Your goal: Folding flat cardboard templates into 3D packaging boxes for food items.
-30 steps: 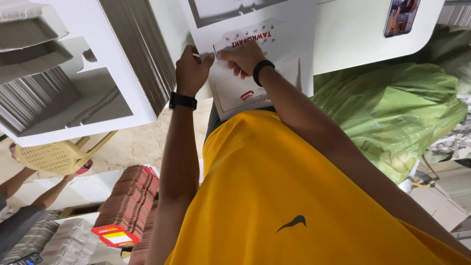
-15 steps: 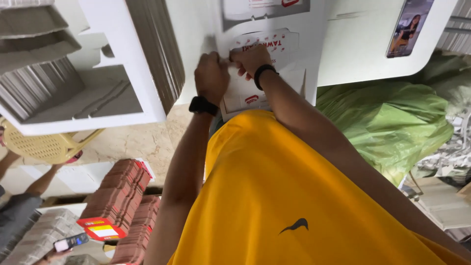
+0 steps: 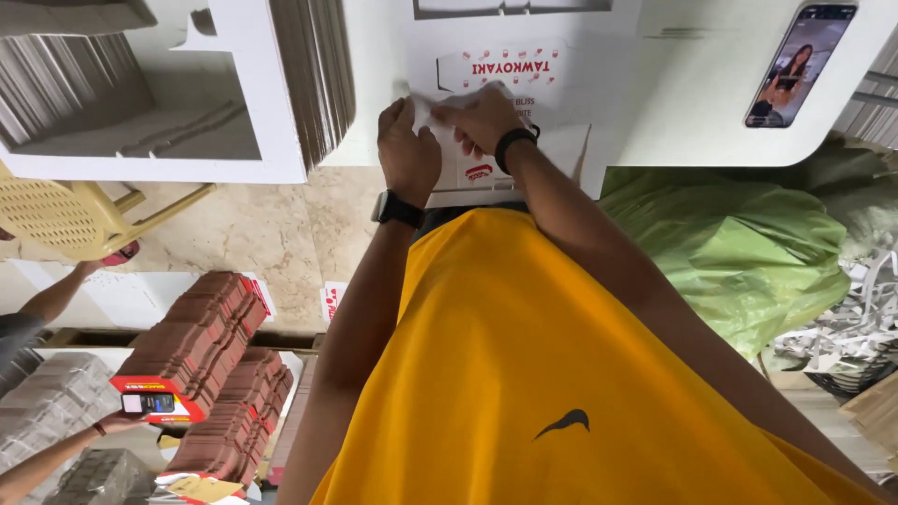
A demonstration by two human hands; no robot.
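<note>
Both of my hands rest on a flat white printed carton blank (image 3: 552,154) lying on a white table (image 3: 673,103). My left hand (image 3: 408,150), with a black watch on its wrist, pinches a white flap of the blank. My right hand (image 3: 479,117), wearing a black wristband, grips the same flap right beside it. The fingers of the two hands touch. My yellow shirt hides the near edge of the table.
A phone (image 3: 800,64) with a lit screen lies on the table at the right. Stacked flat cartons (image 3: 140,84) stand at the left. A green plastic sack (image 3: 748,252) sits right; red carton stacks (image 3: 201,346) and another person's hand (image 3: 117,423) are on the floor left.
My hands moved closer together on the blank and both now pinch its flap. The view shifted, bringing the phone and the floor stacks further into sight.
</note>
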